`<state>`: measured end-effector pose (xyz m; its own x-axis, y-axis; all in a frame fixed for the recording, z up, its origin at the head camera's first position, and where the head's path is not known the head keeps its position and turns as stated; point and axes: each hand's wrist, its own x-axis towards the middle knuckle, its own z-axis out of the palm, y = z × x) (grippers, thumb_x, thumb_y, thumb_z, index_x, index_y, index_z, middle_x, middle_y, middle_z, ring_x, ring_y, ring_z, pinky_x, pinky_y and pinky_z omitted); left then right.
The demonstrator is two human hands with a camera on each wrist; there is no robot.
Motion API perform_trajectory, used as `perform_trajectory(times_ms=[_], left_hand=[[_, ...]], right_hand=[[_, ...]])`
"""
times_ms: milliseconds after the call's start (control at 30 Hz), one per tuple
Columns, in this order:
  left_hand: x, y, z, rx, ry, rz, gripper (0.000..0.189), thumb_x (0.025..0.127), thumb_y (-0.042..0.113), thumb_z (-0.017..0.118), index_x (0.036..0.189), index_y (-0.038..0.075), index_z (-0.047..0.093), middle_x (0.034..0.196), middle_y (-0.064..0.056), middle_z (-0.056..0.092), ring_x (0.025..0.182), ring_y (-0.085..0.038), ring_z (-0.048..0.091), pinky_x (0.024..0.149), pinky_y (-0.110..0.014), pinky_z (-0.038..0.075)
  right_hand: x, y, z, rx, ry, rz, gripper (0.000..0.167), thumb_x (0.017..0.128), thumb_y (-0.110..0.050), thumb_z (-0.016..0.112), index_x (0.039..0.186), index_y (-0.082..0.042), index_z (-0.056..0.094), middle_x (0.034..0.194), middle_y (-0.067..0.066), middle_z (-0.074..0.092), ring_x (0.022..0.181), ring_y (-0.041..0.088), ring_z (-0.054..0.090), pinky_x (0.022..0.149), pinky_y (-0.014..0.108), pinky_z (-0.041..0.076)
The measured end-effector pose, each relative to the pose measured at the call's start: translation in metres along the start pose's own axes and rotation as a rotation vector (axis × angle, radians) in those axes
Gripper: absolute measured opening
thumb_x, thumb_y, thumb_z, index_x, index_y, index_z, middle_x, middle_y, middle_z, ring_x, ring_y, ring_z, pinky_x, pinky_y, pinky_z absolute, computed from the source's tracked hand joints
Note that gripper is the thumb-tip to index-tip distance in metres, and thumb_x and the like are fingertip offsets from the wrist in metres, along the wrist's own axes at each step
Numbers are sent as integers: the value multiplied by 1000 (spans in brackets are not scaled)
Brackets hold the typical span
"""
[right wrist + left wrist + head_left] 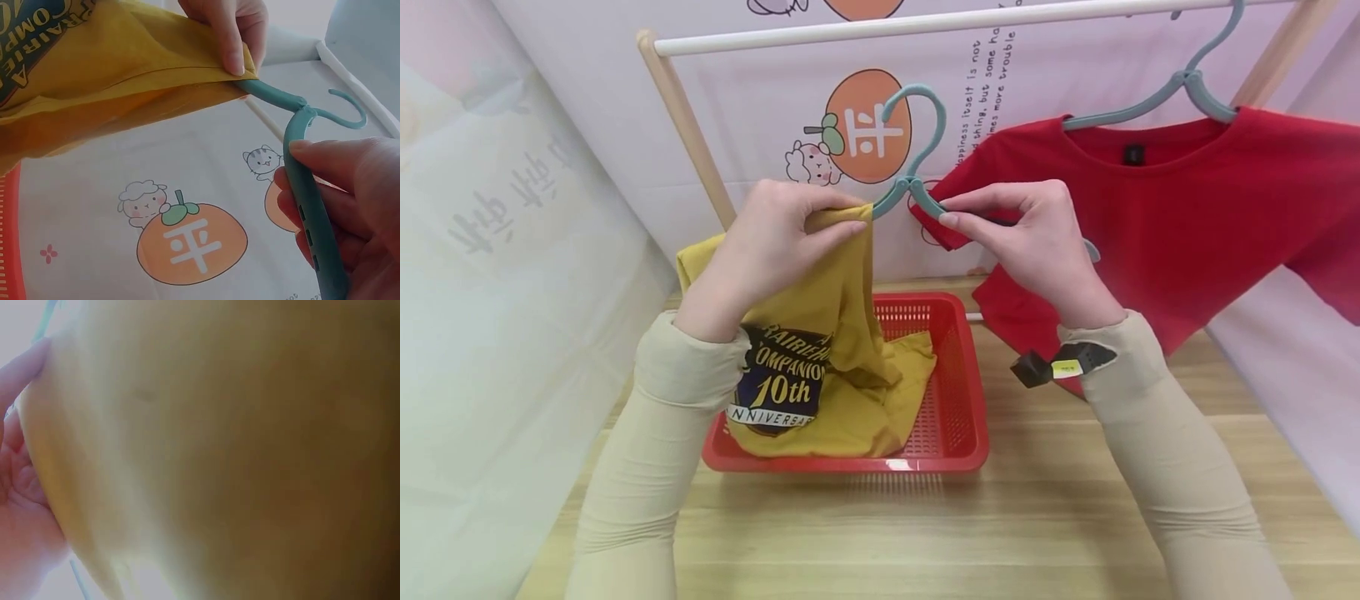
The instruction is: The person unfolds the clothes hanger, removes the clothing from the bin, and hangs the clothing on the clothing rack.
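In the head view my left hand [767, 242] pinches the neck edge of a yellow T-shirt [846, 292] with a dark printed patch. One arm of a green-blue clothes hanger [912, 183] runs inside the shirt, partly hidden by the cloth. My right hand [1037, 242] grips the hanger's other arm, which is outside the shirt; the right wrist view shows thumb and fingers around that arm [303, 181]. The shirt's lower part lies in a red basket [976, 417]. Blurred yellow cloth [219, 456] fills most of the left wrist view.
A red T-shirt [1165, 225] hangs on another hanger [1138, 108] from the white rail [850, 32] at the right. Wooden posts [688, 125] support the rail. The basket stands on a wood-grain tabletop [850, 533], before a printed white backdrop [737, 117].
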<state>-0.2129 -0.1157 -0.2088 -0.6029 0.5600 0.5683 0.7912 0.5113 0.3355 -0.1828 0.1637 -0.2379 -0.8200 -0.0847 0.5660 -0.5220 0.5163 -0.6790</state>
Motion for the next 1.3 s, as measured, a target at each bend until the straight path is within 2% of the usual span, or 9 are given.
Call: perform_trajectory(times_ms=[67,267,333,467,533,633,833,1033,1300], left_hand=[[1,-1,-1,2,11,-3,20,95,19,76,111,8,79,101,-1,76,91,-11,68,84,-28,54],[1,0,-6,-51,141,-56,19,95,20,76,109,9,79,100,2,75,92,-6,67,86,-23,54],[1,2,-7,-69,192,-56,19,94,20,77,108,8,79,99,2,75,91,-4,66,84,-22,54],[0,9,-8,-111,240,-36,19,93,20,78,108,8,80,98,3,76,89,-1,65,81,-22,53],[-2,12,-8,-130,241,-33,19,93,20,78,108,9,80,98,5,76,89,0,65,81,-22,53],[-6,14,-8,-161,241,-32,20,93,21,79,109,9,80,98,5,75,91,0,66,83,-23,54],[-22,6,-18,-130,204,-80,19,93,22,78,109,11,80,100,9,75,91,-1,67,83,-22,56],[-37,-8,-20,-116,130,-106,21,92,16,79,111,9,79,102,3,76,91,-7,70,81,-19,56],[-50,-26,-9,-54,85,-16,19,90,11,80,109,8,80,95,0,76,72,-11,60,63,-20,46]], right_hand=[[-1,-2,2,37,62,-23,26,91,-19,80,117,-16,79,102,0,77,91,14,68,72,24,54],[-9,8,22,182,280,-301,29,85,-3,82,114,-6,78,106,6,76,95,22,72,85,32,58],[-12,19,38,208,203,-220,28,85,-9,84,113,-9,79,103,3,77,90,20,72,79,31,59],[-21,48,76,150,-112,134,37,83,-29,88,116,-14,78,102,-2,76,84,15,71,74,28,60],[-25,63,92,79,-235,210,36,84,-30,87,114,-13,79,99,-1,76,84,15,71,75,30,60],[-29,82,102,-1,-288,221,21,87,-21,83,103,-8,81,90,2,76,80,18,70,73,34,59],[-15,106,64,-124,-140,300,12,88,-18,78,88,-7,71,78,6,69,70,23,62,57,34,53],[1,106,0,-111,-31,464,28,92,-29,75,105,-4,74,91,10,74,76,23,69,62,24,57],[5,100,-51,-5,-3,491,37,91,-26,79,113,3,72,85,0,74,70,14,73,65,22,59]])
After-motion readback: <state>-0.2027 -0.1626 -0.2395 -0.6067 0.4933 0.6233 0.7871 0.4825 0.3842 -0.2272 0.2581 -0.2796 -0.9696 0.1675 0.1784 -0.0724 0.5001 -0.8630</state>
